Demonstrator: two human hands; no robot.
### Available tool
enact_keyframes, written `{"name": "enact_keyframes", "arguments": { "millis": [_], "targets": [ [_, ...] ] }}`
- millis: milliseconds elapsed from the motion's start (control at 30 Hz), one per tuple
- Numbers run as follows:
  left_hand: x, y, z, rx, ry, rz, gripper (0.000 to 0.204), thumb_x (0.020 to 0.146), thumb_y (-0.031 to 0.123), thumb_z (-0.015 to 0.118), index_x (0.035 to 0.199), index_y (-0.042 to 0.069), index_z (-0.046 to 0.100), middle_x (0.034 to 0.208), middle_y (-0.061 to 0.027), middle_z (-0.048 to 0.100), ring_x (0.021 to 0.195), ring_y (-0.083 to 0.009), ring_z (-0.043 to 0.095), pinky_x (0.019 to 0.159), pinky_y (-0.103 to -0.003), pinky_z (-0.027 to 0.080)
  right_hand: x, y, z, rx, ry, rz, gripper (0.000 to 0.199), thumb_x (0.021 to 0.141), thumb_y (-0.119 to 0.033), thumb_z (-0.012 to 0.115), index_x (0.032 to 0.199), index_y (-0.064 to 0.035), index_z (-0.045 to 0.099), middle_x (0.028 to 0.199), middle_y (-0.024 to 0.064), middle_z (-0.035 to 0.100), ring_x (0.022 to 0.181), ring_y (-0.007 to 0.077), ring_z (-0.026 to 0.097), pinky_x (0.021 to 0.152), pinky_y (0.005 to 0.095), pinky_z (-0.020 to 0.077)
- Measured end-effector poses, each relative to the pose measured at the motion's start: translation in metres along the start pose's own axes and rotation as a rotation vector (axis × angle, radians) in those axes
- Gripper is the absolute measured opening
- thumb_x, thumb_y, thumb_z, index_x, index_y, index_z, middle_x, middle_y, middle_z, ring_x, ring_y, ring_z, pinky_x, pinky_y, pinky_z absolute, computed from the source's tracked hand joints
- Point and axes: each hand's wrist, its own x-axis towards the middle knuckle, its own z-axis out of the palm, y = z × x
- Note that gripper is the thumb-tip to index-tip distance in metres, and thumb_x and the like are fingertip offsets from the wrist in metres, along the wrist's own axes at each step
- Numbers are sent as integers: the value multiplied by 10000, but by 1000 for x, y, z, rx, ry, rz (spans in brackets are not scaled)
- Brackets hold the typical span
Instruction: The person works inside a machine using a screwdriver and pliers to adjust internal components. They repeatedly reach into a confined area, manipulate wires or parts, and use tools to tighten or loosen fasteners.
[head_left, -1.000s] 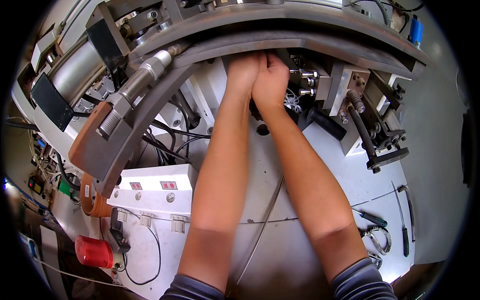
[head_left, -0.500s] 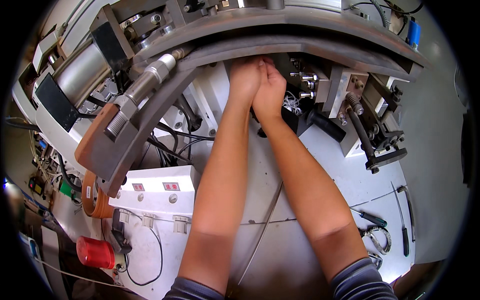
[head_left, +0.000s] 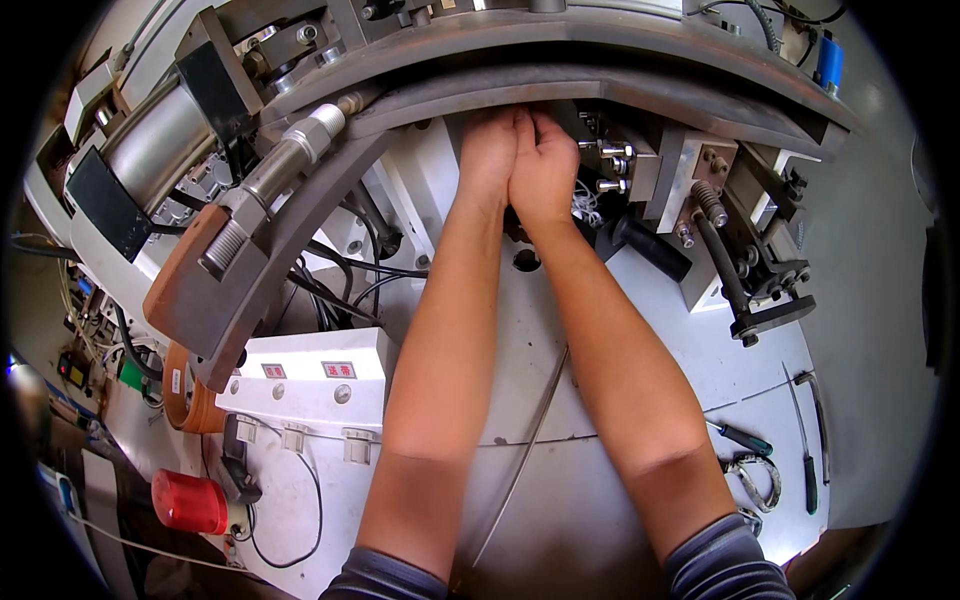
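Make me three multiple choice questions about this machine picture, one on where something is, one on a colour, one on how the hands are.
1. Where is the dome-shaped lamp?
A. lower left, by the white control box
B. upper right
C. between the forearms

2. What colour is that lamp?
A. green
B. red
C. yellow

3. How are the left hand and the right hand placed?
A. far apart on the table
B. resting on the screwdriver
C. pressed side by side, fingers hidden under the dark curved steel bar

Answers: 1 A, the lamp sits below and left of the box. 2 B, its dome is plainly red. 3 C, the hands touch and their fingertips vanish beneath the bar.
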Motion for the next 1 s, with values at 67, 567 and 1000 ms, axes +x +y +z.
{"name": "enact_keyframes", "arguments": {
  "millis": [67, 567, 1000],
  "targets": [
    [-3, 3, 2, 123, 9, 31, 431, 946, 290, 545, 1212, -42, 616, 1274, -214, 618, 1158, -301, 581, 1009, -337, 409, 2, 2, -2, 6, -16, 28, 346, 949, -282, 552, 1081, 16, 669, 996, 277, 657, 930, 473, 619, 831, 448, 494],
    [-9, 3, -4, -12, -72, -23, 331, 923, 228, 519, 874, -51, 690, 842, -142, 705, 805, -242, 649, 791, -342, 504, -15, 14, 10, 203, 33, 31, 302, 970, -239, 564, 1129, 1, 658, 1026, 237, 682, 922, 378, 664, 845, 385, 494],
    [6, 7, -13, 336, 19, 211, 329, 931, 232, 529, 1007, -58, 664, 983, -195, 705, 917, -282, 653, 855, -373, 484, -6, 8, 23, 264, 7, 63, 324, 976, -235, 555, 1159, 15, 648, 1094, 226, 685, 988, 342, 665, 907, 360, 476]
  ]
}}
